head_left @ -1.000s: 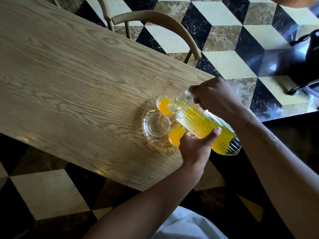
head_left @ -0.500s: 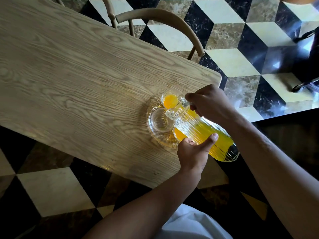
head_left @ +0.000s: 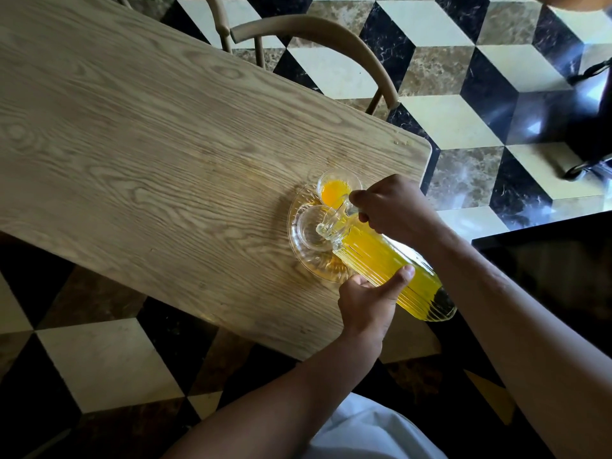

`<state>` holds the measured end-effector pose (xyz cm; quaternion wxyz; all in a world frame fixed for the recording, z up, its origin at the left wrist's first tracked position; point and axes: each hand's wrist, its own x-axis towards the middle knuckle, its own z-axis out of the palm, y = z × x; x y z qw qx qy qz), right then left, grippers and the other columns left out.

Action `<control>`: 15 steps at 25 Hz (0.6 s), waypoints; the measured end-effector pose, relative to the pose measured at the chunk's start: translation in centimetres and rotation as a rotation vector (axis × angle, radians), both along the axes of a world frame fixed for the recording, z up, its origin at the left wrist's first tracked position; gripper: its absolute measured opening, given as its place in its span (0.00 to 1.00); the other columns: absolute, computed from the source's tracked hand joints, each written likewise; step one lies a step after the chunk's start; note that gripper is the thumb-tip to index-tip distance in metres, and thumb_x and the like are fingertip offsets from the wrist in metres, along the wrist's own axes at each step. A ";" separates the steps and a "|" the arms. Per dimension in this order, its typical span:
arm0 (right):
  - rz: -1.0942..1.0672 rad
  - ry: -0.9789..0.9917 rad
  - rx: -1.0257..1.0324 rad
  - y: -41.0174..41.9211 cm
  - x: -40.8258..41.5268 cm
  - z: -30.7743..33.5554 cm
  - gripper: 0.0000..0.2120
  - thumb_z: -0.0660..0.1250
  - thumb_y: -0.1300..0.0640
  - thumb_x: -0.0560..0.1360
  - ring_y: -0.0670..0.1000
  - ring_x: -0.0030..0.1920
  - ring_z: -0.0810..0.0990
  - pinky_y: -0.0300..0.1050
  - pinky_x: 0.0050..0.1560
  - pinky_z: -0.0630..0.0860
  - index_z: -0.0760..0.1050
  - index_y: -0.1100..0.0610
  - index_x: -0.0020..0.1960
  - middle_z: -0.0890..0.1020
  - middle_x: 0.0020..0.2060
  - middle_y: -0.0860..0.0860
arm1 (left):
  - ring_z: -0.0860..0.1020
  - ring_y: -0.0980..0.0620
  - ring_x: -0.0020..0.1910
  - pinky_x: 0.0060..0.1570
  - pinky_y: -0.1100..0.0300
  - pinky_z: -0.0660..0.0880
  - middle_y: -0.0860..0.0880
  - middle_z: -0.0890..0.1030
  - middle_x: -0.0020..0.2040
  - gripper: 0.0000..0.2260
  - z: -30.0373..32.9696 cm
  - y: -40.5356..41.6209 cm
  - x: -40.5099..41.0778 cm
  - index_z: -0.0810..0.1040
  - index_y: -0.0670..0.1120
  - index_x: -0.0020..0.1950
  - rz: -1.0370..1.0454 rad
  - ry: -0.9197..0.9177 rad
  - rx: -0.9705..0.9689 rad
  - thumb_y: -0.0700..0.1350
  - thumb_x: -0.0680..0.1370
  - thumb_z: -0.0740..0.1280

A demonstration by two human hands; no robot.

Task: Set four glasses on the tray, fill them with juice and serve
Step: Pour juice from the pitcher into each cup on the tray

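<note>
Tray (head_left: 299, 256) sits near the table's (head_left: 149, 154) right end, close to the near edge and the rounded corner; wide bare wood to the left and beyond, floor drop-off just right of my hands. Bentwood chair (head_left: 334, 44) tucked in at the far edge, well apart from the tray. Dark object (head_left: 592, 127) on the tiled floor far right. My right hand (head_left: 394, 207) is wrapped around the jug's (head_left: 387, 266) handle up by the neck; my left hand (head_left: 367, 301) cups the ribbed body from below, thumb across the front. Jug is tilted steeply, spout over an empty glass (head_left: 309, 230) on the tray; can't tell if juice is flowing. Far glass (head_left: 332, 190) holds orange juice. Jug hides the rest of the tray. Jug is clear ribbed glass, mostly full of yellow-orange juice.
</note>
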<state>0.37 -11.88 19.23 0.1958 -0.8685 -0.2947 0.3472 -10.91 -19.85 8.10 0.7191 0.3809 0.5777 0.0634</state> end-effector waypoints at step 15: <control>0.033 -0.058 -0.095 0.4 0.3 -2.0 0.19 0.66 0.50 0.75 0.57 0.33 0.76 0.48 0.36 0.73 0.81 0.68 0.40 0.84 0.35 0.63 | 0.68 0.50 0.35 0.39 0.45 0.81 0.54 0.65 0.28 0.43 1.7 -0.3 0.9 0.61 0.50 0.32 0.107 0.013 -0.068 0.78 0.38 0.75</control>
